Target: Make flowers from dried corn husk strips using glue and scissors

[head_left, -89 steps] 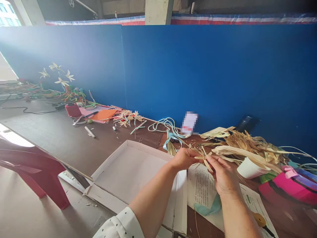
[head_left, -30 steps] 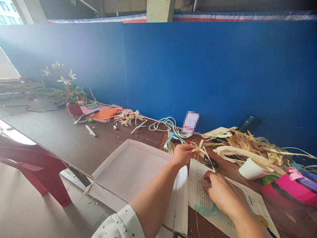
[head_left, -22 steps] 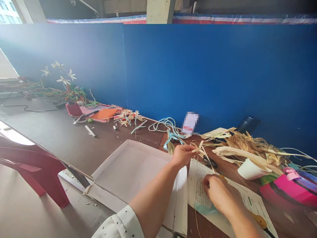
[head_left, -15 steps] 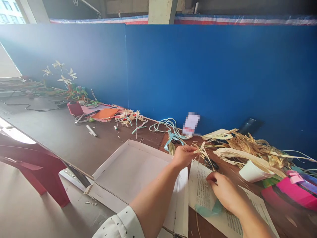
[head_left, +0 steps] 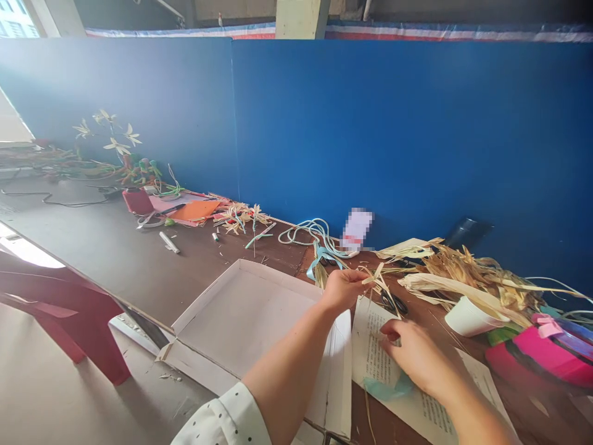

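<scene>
Between the fingertips of my left hand (head_left: 343, 289) is a pale corn husk flower (head_left: 378, 277), its narrow strips sticking out to the right. My right hand (head_left: 412, 349) is closed just below and to the right, over a printed sheet of paper (head_left: 370, 352). Its thumb and fingers are pinched together, and whatever they hold is too small or hidden. Black-handled scissors (head_left: 393, 303) lie between the two hands. A translucent blue-green strip (head_left: 386, 388) rests on the paper under my right wrist.
A shallow white cardboard box (head_left: 259, 315) lies left of my hands. On the right are dried corn husks (head_left: 458, 275), a white cup (head_left: 472, 316) and a pink bag (head_left: 532, 358). A blue partition (head_left: 393, 136) backs the table; a red chair (head_left: 88, 315) stands at left.
My right hand has shifted slightly left and down, away from the flower's strips. My left hand keeps the flower in nearly the same place. The view has moved slightly.
</scene>
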Tool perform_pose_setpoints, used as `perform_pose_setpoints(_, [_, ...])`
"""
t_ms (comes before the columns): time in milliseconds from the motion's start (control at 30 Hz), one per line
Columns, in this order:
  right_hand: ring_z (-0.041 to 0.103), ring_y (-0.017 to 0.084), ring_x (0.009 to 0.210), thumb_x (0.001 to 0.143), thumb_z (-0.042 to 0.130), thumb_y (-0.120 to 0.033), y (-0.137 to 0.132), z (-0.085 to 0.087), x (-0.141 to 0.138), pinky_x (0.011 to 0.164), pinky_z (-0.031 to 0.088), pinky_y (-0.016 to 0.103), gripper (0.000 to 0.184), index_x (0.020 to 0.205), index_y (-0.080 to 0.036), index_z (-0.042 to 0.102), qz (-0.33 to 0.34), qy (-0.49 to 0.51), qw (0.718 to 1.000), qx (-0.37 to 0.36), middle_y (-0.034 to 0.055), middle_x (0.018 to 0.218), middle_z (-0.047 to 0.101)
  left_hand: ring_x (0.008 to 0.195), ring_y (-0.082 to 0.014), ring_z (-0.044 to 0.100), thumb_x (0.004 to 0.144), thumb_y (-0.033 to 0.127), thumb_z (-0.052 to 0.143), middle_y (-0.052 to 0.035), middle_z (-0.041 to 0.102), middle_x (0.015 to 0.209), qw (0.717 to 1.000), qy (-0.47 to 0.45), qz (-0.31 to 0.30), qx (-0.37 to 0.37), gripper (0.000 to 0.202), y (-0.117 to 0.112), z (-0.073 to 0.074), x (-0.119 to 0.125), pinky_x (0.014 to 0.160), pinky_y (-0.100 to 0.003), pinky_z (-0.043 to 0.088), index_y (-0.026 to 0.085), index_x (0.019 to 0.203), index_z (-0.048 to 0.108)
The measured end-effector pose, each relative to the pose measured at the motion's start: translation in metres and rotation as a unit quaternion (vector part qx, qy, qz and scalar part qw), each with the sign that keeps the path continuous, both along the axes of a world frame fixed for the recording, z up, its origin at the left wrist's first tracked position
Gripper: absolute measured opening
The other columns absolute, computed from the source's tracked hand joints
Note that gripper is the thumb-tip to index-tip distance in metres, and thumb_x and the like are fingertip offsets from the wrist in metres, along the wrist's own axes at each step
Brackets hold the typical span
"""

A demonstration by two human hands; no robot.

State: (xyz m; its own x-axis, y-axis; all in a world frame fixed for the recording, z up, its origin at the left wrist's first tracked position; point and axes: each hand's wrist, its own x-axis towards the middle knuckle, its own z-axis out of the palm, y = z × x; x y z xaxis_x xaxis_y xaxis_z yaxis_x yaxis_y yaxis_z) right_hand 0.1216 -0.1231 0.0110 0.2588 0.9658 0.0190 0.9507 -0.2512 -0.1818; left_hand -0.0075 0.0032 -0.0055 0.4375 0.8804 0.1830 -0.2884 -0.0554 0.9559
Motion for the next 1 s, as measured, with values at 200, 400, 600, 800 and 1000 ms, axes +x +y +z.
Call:
perform_pose_setpoints(200, [0.066, 0.028, 0.081, 0.082, 0.047, -0.031, 0.003, 0.001, -0.032, 0.061, 0.037, 0.033, 0.021, 0.084, -0.021, 0.065, -0.015, -0.130, 0.989, -0.062, 0.0113, 0.089, 0.069, 0.056, -0.0070, 0.041, 0.061, 0.044, 0.074, -0.0007, 0.057, 0.064, 1.000, 0.016, 0.000, -0.019, 0.037, 0.002, -0.004, 0.003, 0.053, -0.022, 0.032, 0.012, 0.080, 0.074])
perform_pose_setpoints(400, [0.067, 0.027, 0.075, 0.084, 0.043, -0.027, 0.009, -0.010, -0.022, 0.060, 0.039, 0.033, 0.023, 0.080, -0.022, 0.066, -0.023, -0.116, 0.993, -0.031, 0.0104, 0.078, 0.069, 0.053, -0.0057, 0.037, 0.060, 0.045, 0.075, 0.0009, 0.052, 0.060, 1.000, 0.004, -0.005, -0.025, 0.039, 0.001, -0.002, 0.002, 0.052, -0.022, 0.029, 0.011, 0.078, 0.073])
perform_pose_setpoints(600, [0.064, 0.023, 0.069, 0.077, 0.056, -0.041, 0.019, 0.008, 0.021, 0.061, 0.044, 0.031, 0.021, 0.079, -0.025, 0.069, -0.104, 0.115, 0.976, 0.155, 0.0045, 0.078, 0.071, 0.056, -0.0062, 0.041, 0.059, 0.042, 0.077, -0.0003, 0.057, 0.063, 1.000, -0.016, -0.015, -0.017, 0.037, -0.001, -0.001, 0.002, 0.054, -0.022, 0.031, 0.011, 0.078, 0.074])
perform_pose_setpoints(800, [0.054, 0.015, 0.049, 0.063, 0.072, -0.055, 0.032, 0.022, 0.009, 0.044, 0.038, 0.025, 0.048, 0.089, -0.015, 0.071, -0.152, 0.370, 0.846, 0.353, 0.0045, 0.063, 0.066, 0.059, -0.0079, 0.047, 0.056, 0.044, 0.079, -0.0032, 0.062, 0.067, 0.999, -0.043, -0.013, -0.020, 0.039, 0.004, -0.011, 0.009, 0.057, -0.023, 0.036, 0.011, 0.078, 0.075])
perform_pose_setpoints(1000, [0.044, 0.005, 0.046, 0.053, 0.084, -0.043, 0.041, 0.012, -0.013, 0.034, 0.024, 0.015, 0.043, 0.084, -0.016, 0.070, -0.153, 0.582, 0.705, 0.376, 0.0050, 0.081, 0.071, 0.059, -0.0089, 0.049, 0.059, 0.042, 0.078, -0.0047, 0.063, 0.067, 0.998, -0.053, -0.019, -0.022, 0.038, 0.001, -0.007, 0.007, 0.058, -0.024, 0.037, 0.010, 0.079, 0.075])
